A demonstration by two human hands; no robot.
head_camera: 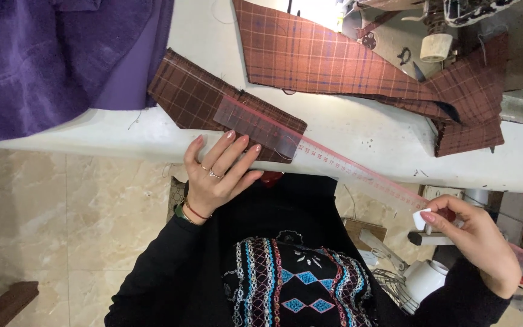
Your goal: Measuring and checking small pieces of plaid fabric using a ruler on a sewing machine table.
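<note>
While my left hand (218, 172) lies flat with fingers spread and straight, its fingertips press the near edge of a small brown plaid fabric piece (213, 104) and the end of a clear plastic ruler (328, 158) against the white table (358, 130). Nothing is clasped in that hand; the palm faces down, the wrist is bent back toward my body, and a red cord circles the wrist. The ruler runs from under those fingertips slantwise away to my right, past the table edge, toward my right hand (473, 239). That hand is held off the table, just beyond the ruler's far end, forearm angled in from the right, its thumb and forefinger pinched shut on a small white piece of chalk (420, 218). Beyond the left fingertips, farther up the table, lies a larger brown plaid piece (322, 57), and out past the left hand's outer side hangs a purple garment (43, 60).
</note>
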